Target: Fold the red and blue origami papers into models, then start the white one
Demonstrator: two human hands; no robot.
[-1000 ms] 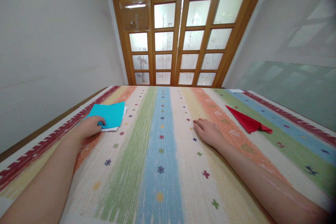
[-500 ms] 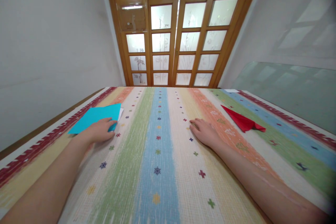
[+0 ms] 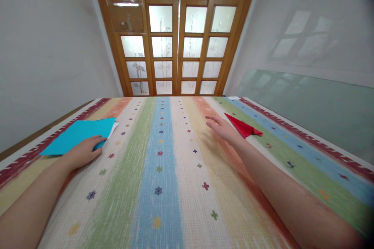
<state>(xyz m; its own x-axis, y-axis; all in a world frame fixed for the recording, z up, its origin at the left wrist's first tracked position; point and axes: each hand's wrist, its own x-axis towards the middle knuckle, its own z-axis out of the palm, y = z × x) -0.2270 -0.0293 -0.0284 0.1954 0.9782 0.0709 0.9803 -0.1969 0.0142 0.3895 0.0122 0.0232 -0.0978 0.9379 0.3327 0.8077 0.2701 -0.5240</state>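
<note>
lying near the left edge of the striped tablecloth [image 3: 163, 186], the blue paper sheet [image 3: 78, 134] sits flat with its near right corner under the left hand [image 3: 83, 151]. that hand rests palm down, its fingers [image 3: 97, 140] drawn close together and curled over the corner of the sheet, the thumb seeming to tuck against the paper's edge; whether the paper is pinched between thumb and fingers or only pressed from above cannot be told. a sliver of white paper [image 3: 114, 126] shows from under the blue sheet at its far right corner, just touching it. the left forearm runs back toward the near left corner of the view. well apart, across the blue and cream stripes, the right hand [image 3: 223, 128] hovers just over the orange stripe with a soft shadow beneath it, palm down, fingers [image 3: 210, 118] straight and slightly spread, holding nothing. just beyond its knuckles lies a folded red paper [image 3: 242, 127], a pointed shape like a paper plane, resting on the cloth near the green stripe; the hand is close beside it, and contact cannot be made out. behind the table stand wooden doors [image 3: 175, 46] with frosted glass panes, and a sheet of greenish glass [image 3: 315, 101] leans along the right wall.
</note>
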